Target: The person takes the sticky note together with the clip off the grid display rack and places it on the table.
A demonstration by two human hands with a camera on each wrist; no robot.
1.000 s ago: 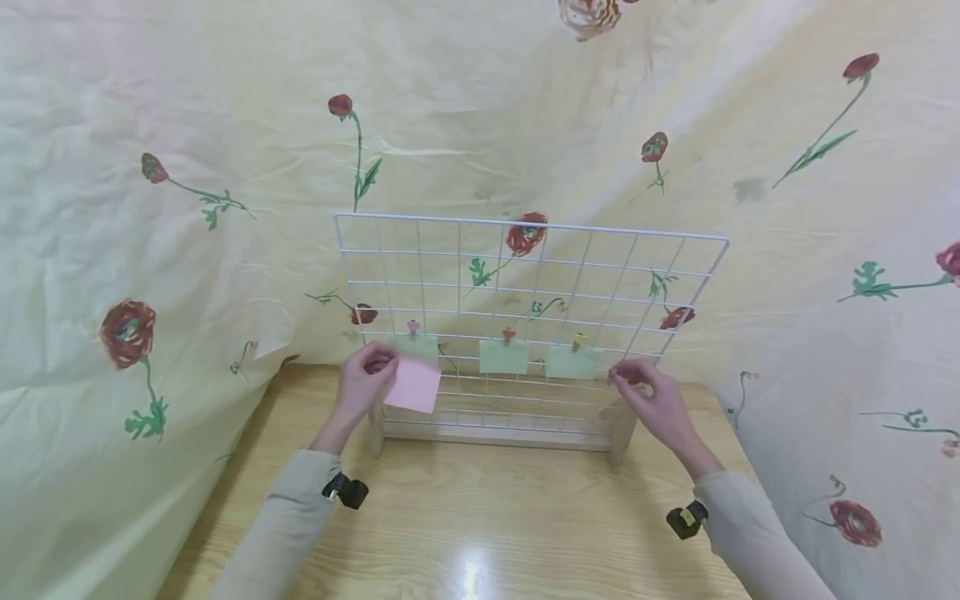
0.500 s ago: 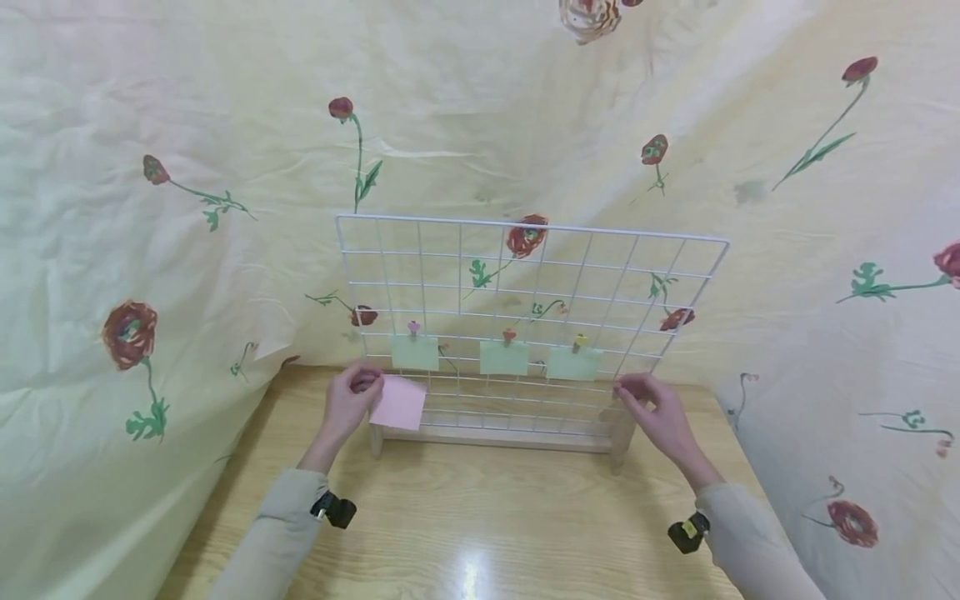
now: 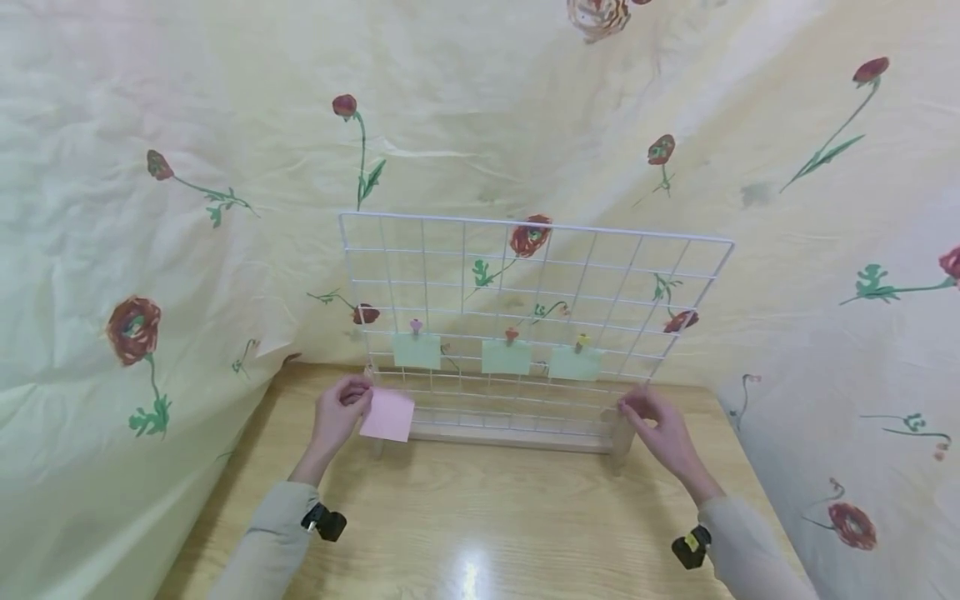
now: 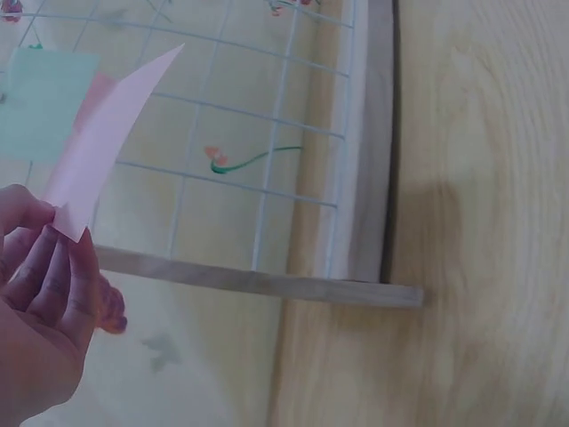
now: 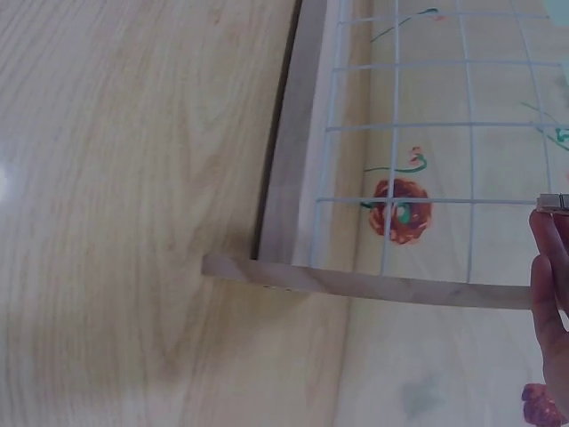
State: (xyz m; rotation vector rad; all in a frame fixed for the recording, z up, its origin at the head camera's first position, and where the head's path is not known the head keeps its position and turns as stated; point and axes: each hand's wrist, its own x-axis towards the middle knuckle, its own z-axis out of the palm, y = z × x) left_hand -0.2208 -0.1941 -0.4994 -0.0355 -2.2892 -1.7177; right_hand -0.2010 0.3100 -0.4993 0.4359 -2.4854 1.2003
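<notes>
Pinching a pink paper square by its upper left corner, the left hand leaves most of the square free to the right of its fingertips. It should prove light, limp and easily creased, best taken at a corner or edge. Above and right of these fingers, three pale-green notes hang on a wire grid, which could snag a loose edge; the tabletop below offers room toward the person. Farthest right, the right hand grips a small wooden clip between its fingertips.
</notes>
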